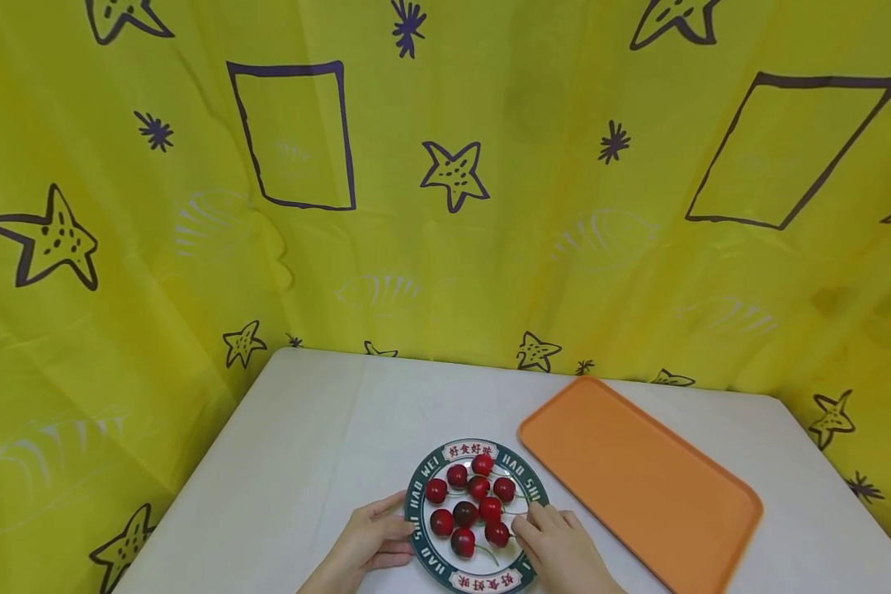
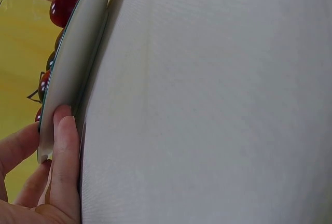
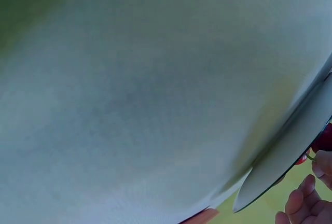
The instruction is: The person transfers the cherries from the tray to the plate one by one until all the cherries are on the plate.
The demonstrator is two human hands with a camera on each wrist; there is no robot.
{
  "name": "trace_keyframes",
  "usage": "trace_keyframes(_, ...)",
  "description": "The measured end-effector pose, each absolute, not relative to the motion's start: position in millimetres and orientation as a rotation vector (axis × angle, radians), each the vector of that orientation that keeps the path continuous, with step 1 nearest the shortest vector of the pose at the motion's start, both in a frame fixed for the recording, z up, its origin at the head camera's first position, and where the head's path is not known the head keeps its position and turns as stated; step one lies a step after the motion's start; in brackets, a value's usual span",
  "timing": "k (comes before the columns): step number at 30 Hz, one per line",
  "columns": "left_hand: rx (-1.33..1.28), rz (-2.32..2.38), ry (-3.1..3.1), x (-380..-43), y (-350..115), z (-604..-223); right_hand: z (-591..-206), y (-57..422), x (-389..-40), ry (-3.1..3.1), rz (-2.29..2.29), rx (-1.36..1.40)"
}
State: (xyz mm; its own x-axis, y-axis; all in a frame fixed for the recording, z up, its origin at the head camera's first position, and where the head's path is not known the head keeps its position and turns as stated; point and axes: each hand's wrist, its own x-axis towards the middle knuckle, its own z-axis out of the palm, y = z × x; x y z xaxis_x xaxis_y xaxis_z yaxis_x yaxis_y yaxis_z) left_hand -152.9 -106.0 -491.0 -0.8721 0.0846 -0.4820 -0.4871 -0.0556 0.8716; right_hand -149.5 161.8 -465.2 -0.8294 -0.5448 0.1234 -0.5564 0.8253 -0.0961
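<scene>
A round plate with a dark green lettered rim and white middle carries several dark red cherries, some with visible stems. My left hand grips the plate's left edge, thumb at the rim and fingers against the underside. In the left wrist view, the plate shows its pale underside, with cherries along its top. My right hand is over the plate's right rim, its fingertips pinching the stem of the lower-right cherry. The right wrist view shows a green stem at those fingertips.
An orange rectangular tray lies at an angle to the right of the plate. Both rest on a white-covered table. A yellow curtain with starfish and fish drawings hangs behind and along the sides.
</scene>
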Motion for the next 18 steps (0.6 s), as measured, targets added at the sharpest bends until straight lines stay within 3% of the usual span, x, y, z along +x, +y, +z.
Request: trace_keyframes(18,-0.456,1.973,1.832,-153.6,-107.2,-492.0,-467.8,160.8,-150.5,-2.975,0.245,0.892)
